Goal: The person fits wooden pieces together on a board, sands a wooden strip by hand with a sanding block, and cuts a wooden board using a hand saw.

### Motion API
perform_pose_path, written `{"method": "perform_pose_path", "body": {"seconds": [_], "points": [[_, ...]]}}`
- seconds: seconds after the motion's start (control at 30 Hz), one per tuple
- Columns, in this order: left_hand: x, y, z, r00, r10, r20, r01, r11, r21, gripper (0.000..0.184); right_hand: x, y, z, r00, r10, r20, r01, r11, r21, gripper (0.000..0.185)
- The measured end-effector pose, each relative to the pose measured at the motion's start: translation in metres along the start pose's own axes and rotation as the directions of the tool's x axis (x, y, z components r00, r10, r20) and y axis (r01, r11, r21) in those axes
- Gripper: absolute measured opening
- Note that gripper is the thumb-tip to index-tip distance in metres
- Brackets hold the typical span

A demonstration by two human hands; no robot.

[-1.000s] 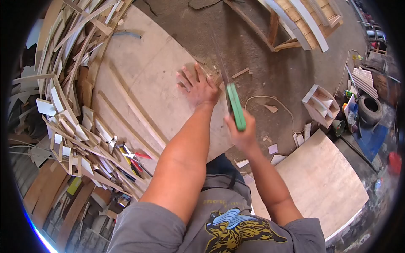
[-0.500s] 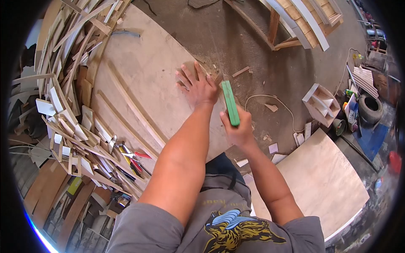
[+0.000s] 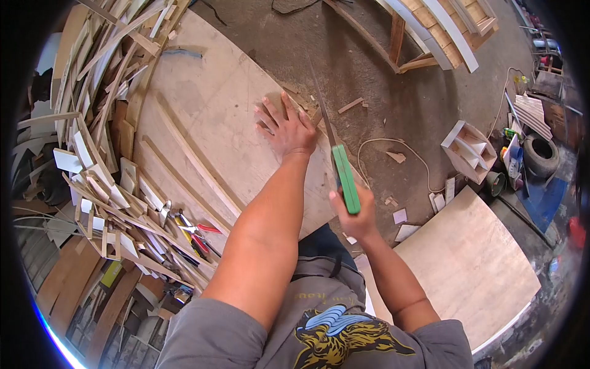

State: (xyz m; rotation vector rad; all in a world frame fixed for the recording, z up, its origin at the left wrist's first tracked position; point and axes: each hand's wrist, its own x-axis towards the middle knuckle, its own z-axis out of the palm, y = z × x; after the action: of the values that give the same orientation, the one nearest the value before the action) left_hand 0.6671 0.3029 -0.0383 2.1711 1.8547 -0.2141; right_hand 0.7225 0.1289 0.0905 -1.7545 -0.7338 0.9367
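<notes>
A workshop floor (image 3: 424, 123) of bare, dusty concrete spreads around a wide pale board (image 3: 215, 80), with a tangle of wood offcuts (image 3: 92, 147) heaped along the board's left edge. Two curved wooden strips (image 3: 195, 161) lie on the board's left half, and red-handled pliers (image 3: 198, 229) rest near its left edge, towards the person. The saw (image 3: 332, 136) is at the board's right edge, its thin blade (image 3: 321, 98) pointing away from the body, just beside the left hand (image 3: 290, 132). That hand lies palm down near the same edge, fingers spread; whether it pins anything beneath the palm I cannot tell. The right hand (image 3: 358, 206) is wrapped around the green handle (image 3: 345, 175), and the two hands are apart. The saw looks light, its blade stiff along its depth but likely to flex sideways, with a cutting edge to keep fingers off; the chunky handle is the place to hold it. Compared with half a second ago, the handle and right hand sit nearer the body and more blade shows, while the left hand stays in practically the same spot.
</notes>
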Motion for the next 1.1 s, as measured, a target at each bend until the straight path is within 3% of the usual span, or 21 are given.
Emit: {"method": "perform_pose_path", "body": {"seconds": [0.1,0.23,0.27,0.37,0.5,0.53,0.67,0.77,0.8,0.9,1.0,1.1], "points": [[-0.001,0.001,-0.004,1.0,0.007,-0.008,-0.007,1.0,-0.019,0.07,0.047,0.008,0.008,0.985,0.165,0.039,-0.167,0.984,0.067,0.011],[0.004,0.002,-0.002,1.0,0.001,0.0,-0.001,0.999,-0.043,0.07,0.005,0.005,0.004,0.997,-0.044,-0.059,0.045,0.999,0.003,0.016],[0.002,0.001,-0.002,1.0,-0.005,0.009,0.005,1.0,-0.025,0.07,-0.005,-0.001,0.007,0.998,-0.023,-0.053,0.026,0.997,0.068,0.019],[-0.006,-0.002,0.0,1.0,-0.008,0.017,0.008,1.0,-0.009,0.07,0.037,0.015,0.018,0.996,0.093,0.005,-0.093,0.996,0.009,0.017],[0.001,0.0,0.0,1.0,-0.004,0.001,0.004,1.0,0.014,0.07,0.021,0.01,0.016,0.999,0.043,-0.021,-0.042,0.997,0.058,0.018],[0.003,0.001,-0.001,1.0,-0.002,0.004,0.002,1.0,-0.001,0.07,0.003,0.005,0.012,0.994,-0.083,-0.066,0.086,0.995,0.056,0.019],[-0.005,-0.002,-0.001,1.0,-0.003,0.017,0.003,1.0,-0.011,0.07,0.041,0.021,0.02,0.999,0.036,-0.007,-0.036,0.999,0.004,0.019],[0.0,-0.002,0.001,1.0,0.0,-0.008,0.0,1.0,-0.003,0.07,0.051,0.012,0.022,0.999,-0.016,-0.044,0.016,1.0,-0.006,0.021],[0.0,0.0,0.003,1.0,-0.002,-0.009,0.002,1.0,-0.006,0.07,0.028,0.016,0.016,0.995,0.102,0.006,-0.102,0.993,0.062,0.022],[-0.001,0.001,-0.003,0.999,-0.014,0.03,0.014,1.0,-0.002,0.07,0.006,0.011,0.008,0.998,-0.058,-0.025,0.059,0.998,0.024,0.019],[0.0,0.0,-0.002,1.0,0.006,-0.004,-0.006,1.0,-0.014,0.07,0.059,0.012,0.023,0.996,0.085,-0.006,-0.085,0.996,0.017,0.015],[0.001,0.001,-0.001,1.0,-0.011,0.029,0.011,1.0,-0.002,0.07,0.027,0.014,0.015,0.997,0.081,-0.014,-0.08,0.995,0.066,0.018]]}}
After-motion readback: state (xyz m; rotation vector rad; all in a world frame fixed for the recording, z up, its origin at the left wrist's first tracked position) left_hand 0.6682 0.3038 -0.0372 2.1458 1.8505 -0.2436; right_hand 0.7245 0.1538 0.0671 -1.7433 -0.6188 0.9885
